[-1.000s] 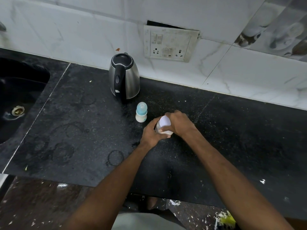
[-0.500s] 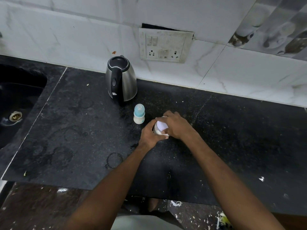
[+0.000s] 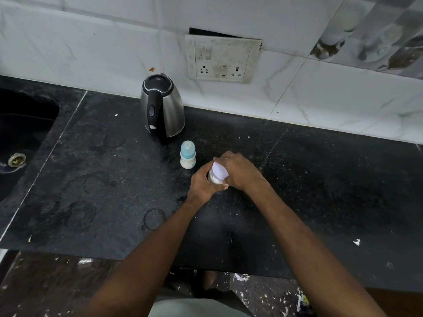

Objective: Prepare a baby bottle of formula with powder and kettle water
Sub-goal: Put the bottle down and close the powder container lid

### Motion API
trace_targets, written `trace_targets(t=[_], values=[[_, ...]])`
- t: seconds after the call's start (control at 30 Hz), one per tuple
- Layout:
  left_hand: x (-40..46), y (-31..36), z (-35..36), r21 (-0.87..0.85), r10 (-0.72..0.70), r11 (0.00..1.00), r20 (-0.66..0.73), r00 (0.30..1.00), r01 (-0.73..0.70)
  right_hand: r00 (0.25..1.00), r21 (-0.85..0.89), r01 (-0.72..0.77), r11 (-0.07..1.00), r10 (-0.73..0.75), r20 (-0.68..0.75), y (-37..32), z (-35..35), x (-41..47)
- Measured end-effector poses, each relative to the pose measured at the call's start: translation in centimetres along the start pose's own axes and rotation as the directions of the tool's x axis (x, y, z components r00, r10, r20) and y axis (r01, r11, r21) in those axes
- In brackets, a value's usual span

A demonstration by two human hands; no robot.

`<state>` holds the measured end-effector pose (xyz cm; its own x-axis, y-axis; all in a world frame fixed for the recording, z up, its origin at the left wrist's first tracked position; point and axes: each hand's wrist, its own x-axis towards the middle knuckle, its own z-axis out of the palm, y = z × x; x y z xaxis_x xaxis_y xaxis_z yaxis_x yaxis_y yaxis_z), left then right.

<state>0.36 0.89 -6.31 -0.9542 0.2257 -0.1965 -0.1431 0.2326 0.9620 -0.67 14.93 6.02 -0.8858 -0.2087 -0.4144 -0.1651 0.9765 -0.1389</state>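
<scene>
Head camera, looking down at a black stone tabletop [image 3: 91, 179] against a white tiled wall.

Both of the person's hands meet near the middle of the tabletop around a small clear jar [image 3: 215, 178] with white powder showing low inside it. The left hand [image 3: 202, 185] wraps the jar's body from the left, fingers [image 3: 218, 187] curled round its lower part. The right hand [image 3: 240, 171] comes over from the right and grips the jar's pale lavender lid [image 3: 219, 172], fingers bent over the far edge and thumb at the near side. Whether the lid is seated tight or loose cannot be told.

Just left of the left fingers, and slightly farther from the person, a baby bottle [image 3: 188, 154] stands upright, apart from the hands. It has a blue teat cap, and its base looks white.

Beyond the bottle, farther from the fingers, a steel kettle [image 3: 163, 106] with a black lid and handle stands by the wall. A switch-and-socket plate [image 3: 222, 58] is mounted on the tiles beyond the hands. Far left of the fingers lies a dark sink [image 3: 18, 143] with a metal drain.
</scene>
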Motion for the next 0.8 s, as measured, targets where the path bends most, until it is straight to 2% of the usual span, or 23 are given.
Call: trace_targets(t=[0.13, 0.2, 0.3, 0.43, 0.57, 0.67, 0.73, 0.8], values=[[0.0, 0.0, 0.0, 0.013, 0.007, 1.000, -0.013, 1.000, -0.007, 0.976, -0.061, -0.209, 0.976, 0.205, -0.074, -0.5, -1.0, -0.2], [0.1, -0.2, -0.1, 0.029, 0.028, 0.999, -0.012, 1.000, -0.027, 0.964, -0.089, -0.254, 0.963, 0.245, -0.105, -0.3, -1.4, -0.8], [0.2, -0.3, -0.2, 0.049, 0.036, 0.998, -0.012, 0.999, -0.035, 0.966, -0.069, -0.212, 0.975, 0.198, -0.166, 0.5, -1.4, -1.2], [0.4, -0.3, -0.2, 0.066, 0.033, 0.997, 0.015, 0.999, -0.033, 0.999, 0.073, -0.005, 0.997, 0.002, 0.040, 0.9, -0.3, -0.5], [0.5, 0.3, -0.3, 0.095, 0.021, 0.995, 0.051, 0.998, -0.026, 0.993, 0.063, -0.109, 0.992, 0.112, -0.042, 1.0, 0.1, 0.1], [0.4, 0.5, -0.2, 0.107, 0.001, 0.994, 0.056, 0.998, -0.007, 0.974, -0.029, -0.213, 0.977, 0.210, -0.084, 1.1, 0.0, -0.1], [0.4, 0.5, -0.2, 0.107, 0.004, 0.994, 0.054, 0.999, -0.010, 0.972, -0.028, -0.215, 0.976, 0.211, -0.103, 1.4, 0.1, -0.3], [0.5, 0.5, -0.2, 0.112, 0.017, 0.993, 0.057, 0.998, -0.024, 0.989, 0.050, -0.133, 0.990, 0.136, -0.064, 2.0, 0.3, -0.2]])
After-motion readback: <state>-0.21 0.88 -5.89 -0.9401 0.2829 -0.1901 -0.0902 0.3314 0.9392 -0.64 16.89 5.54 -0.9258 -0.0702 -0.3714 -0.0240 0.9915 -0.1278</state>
